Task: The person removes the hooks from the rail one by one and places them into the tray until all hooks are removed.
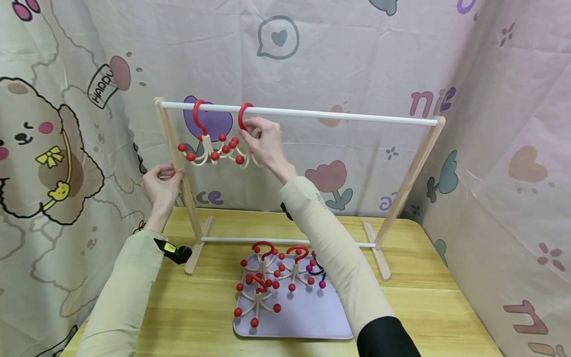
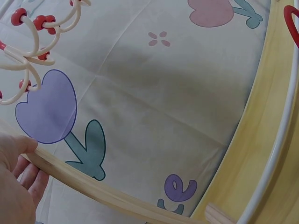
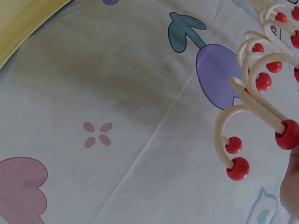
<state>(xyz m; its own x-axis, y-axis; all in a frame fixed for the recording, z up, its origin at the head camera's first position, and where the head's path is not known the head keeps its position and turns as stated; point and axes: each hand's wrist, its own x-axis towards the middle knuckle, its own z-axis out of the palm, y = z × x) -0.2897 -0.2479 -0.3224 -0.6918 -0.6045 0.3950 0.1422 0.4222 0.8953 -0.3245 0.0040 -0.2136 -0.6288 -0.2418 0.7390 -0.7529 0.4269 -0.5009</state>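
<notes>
A wooden rack (image 1: 189, 203) with a white top rail (image 1: 339, 115) stands on the table. My left hand (image 1: 162, 188) holds its left post, thumb on one side and fingers on the other in the left wrist view. One hanger with a red hook and cream, red-balled arms (image 1: 206, 148) hangs near the rail's left end. To its right, my right hand (image 1: 266, 144) pinches a similar hanger (image 1: 242, 116) just below its red hook, which sits over the rail. That hanger's curved arms (image 3: 219, 128) show in the right wrist view; in the head view the hand partly hides them.
A lilac tray (image 1: 308, 317) lies in front of the rack. On it stand three red-ball hangers (image 1: 257, 297) and a dark one with magenta balls (image 1: 322, 284), partly hidden by my right sleeve. A lower white bar (image 1: 250, 240) joins the rack's feet. Patterned curtains surround the table.
</notes>
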